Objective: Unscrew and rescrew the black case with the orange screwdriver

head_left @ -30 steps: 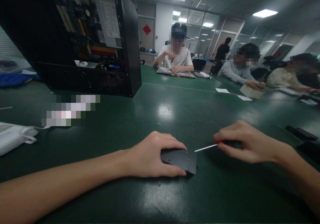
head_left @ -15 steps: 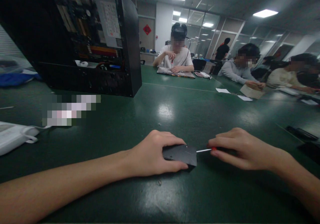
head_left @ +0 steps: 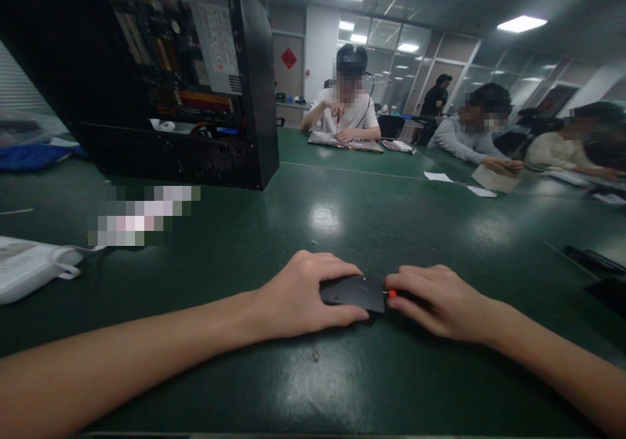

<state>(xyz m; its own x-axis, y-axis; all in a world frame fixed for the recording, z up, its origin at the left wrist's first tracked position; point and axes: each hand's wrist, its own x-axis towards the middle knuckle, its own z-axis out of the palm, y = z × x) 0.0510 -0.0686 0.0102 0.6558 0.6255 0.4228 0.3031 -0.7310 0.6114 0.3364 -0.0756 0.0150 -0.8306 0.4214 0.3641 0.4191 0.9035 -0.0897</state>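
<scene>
My left hand (head_left: 298,295) grips a small black box (head_left: 353,293) from its left end, thumb along the near side and fingers along the far side. The box is at the table's middle, with a small round mark or screw on its top face. Pinched in my right hand (head_left: 435,299) is a screwdriver (head_left: 392,293) with a red part at the fingertips. Only a short bit of its metal shaft shows at the box's right end. How far the tip reaches into the box is hidden, and so is most of the handle.
An open computer case (head_left: 259,100) stands at the back left of the green table (head_left: 323,387). A white device (head_left: 29,269) with a cord lies at the left, dark flat items (head_left: 596,263) at the right. Several people sit at the far side, one (head_left: 347,109) working over a flat panel.
My right hand has moved left with the screwdriver, up close to the box. The long shaft that showed before is now mostly out of sight. My left hand keeps its hold.
</scene>
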